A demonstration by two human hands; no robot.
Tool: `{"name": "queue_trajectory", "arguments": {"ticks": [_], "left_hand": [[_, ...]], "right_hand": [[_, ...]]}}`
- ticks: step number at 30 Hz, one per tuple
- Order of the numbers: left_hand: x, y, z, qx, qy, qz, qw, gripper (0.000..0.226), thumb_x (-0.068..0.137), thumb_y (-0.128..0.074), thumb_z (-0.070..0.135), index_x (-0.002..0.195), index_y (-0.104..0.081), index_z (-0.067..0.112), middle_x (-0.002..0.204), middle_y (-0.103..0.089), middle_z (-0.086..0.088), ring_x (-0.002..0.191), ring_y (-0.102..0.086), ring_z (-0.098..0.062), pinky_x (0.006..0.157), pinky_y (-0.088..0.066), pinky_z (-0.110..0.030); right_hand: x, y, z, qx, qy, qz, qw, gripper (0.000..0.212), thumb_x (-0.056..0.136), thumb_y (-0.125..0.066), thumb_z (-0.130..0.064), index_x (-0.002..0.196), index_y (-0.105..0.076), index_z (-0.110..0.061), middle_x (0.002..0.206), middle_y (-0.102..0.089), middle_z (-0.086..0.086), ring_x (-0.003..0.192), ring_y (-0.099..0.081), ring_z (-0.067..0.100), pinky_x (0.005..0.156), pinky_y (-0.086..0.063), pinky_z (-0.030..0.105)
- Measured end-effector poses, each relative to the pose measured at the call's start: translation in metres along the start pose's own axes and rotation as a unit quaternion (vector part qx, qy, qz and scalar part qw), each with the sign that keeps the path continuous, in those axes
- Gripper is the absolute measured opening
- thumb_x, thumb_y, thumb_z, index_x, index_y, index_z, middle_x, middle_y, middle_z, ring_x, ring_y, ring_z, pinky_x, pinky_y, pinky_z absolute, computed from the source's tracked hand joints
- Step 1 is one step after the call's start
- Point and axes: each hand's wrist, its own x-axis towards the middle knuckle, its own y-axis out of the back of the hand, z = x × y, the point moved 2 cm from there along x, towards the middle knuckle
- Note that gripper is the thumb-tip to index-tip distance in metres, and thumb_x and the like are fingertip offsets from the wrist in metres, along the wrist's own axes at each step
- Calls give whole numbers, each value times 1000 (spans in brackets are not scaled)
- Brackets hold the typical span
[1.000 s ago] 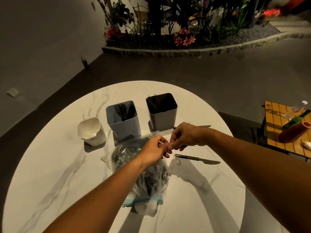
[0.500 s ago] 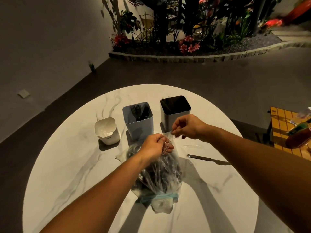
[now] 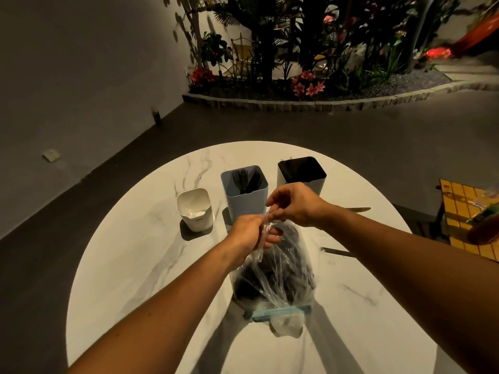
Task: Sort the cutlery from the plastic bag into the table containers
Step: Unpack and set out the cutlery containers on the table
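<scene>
Left fingers [image 3: 271, 240]: curled tight around a bunched fold of clear plastic at the far end of the bag.
Right fingers [image 3: 275, 209]: pinched on the same crumpled plastic, just beyond the left hand [image 3: 249, 233]; whether a piece of cutlery is between them cannot be told.
Right hand [image 3: 295, 205]: touching the left hand over the bag's far end.
Plastic bag [image 3: 275, 276]: lies at the middle of the counter [image 3: 129, 265], long axis running near to far, blue zip strip at the near end; dark cutlery fills it, single pieces hard to make out through the creases.
Blue-grey container [image 3: 244, 197]: just beyond the hands, dark forks standing inside, tines up.
Dark container [image 3: 301, 175]: right of it, inside too dark to read, lower part hidden by the right hand.
White container [image 3: 195, 209]: left of both, shorter.
Knife [image 3: 337, 252]: flat on the counter right of the bag, lying left to right, partly hidden by the right forearm.
Second knife [image 3: 357, 209]: farther off, only its tip showing past the right wrist.
</scene>
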Motion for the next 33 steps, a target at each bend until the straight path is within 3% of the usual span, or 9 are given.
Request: {"name": "queue_trajectory", "arguments": {"ticks": [4, 7, 11, 14, 17, 19, 22, 27, 33], "left_hand": [[-7, 11, 0, -82, 24, -19, 996, 34, 102, -31, 16, 101, -63, 5, 70, -67, -12, 56, -52, -15, 55, -33, -24], [-5, 26, -1, 1, 1, 34, 999, 32, 98, -28, 3, 107, -57, 13, 67, -63, -7, 53, -46, -11, 51, -32, -23], [-3, 45, -4, 79, -38, 57, 995, 30, 98, -30, 2, 102, -51, 23, 76, -65, -4, 58, -51, -11, 56, -39, -25], [0, 63, -7, 101, -76, 62, 990, 23, 103, -35, 10, 113, -54, 20, 92, -70, -7, 74, -65, -15, 67, -51, -30], [6, 85, -8, 96, -88, 91, 987, 25, 104, -38, 9, 119, -58, 13, 96, -71, -8, 83, -70, -20, 67, -55, -27], [13, 100, -9, 99, -87, 124, 983, 24, 103, -44, 14, 122, -58, 14, 103, -71, -6, 97, -68, -23, 82, -56, -35], [21, 126, -12, 139, -71, 194, 969, 30, 100, -51, 25, 129, -51, 22, 119, -61, 1, 111, -55, -19, 100, -48, -38], [30, 161, -17, 145, -34, 247, 957, 37, 102, -40, 5, 135, -46, 17, 135, -53, -2, 115, -51, -17, 97, -44, -28], [46, 179, -23, 158, -13, 253, 955, 42, 96, -48, -2, 134, -47, 17, 135, -53, -5, 116, -55, -27, 98, -52, -45]], "right_hand": [[3, -19, -13, -45, 33, 23, 998, 23, 78, -81, -21, 97, -70, -15, 91, -68, -2, 81, -67, 10, 62, -53, 16], [9, -30, -24, -49, 44, -10, 998, 14, 84, -75, -22, 93, -72, -12, 84, -69, -3, 78, -67, 9, 65, -53, 19], [20, -46, -34, -14, 42, -24, 999, 8, 89, -70, -15, 95, -71, -11, 83, -70, 2, 73, -68, 9, 65, -54, 19], [35, -60, -45, -30, 56, -14, 998, 6, 90, -69, -14, 96, -71, -13, 87, -69, -2, 80, -67, 8, 67, -53, 18], [51, -75, -58, -63, 86, -15, 994, 7, 91, -68, -16, 97, -70, -13, 90, -69, -2, 84, -66, 9, 68, -52, 16], [65, -84, -65, -80, 103, -3, 991, 5, 91, -69, -17, 94, -70, -14, 89, -70, -2, 83, -66, 9, 71, -53, 19], [92, -90, -71, -83, 120, 82, 986, 2, 90, -69, -16, 91, -69, -18, 89, -70, -3, 82, -65, 10, 74, -52, 22], [127, -104, -80, -127, 140, 144, 971, 9, 93, -65, -16, 102, -68, -17, 101, -64, -1, 87, -59, 12, 78, -46, 19], [159, -129, -73, -234, 175, 73, 954, 15, 91, -62, -6, 102, -66, -16, 100, -58, 1, 86, -56, 17, 72, -44, 24]]}}
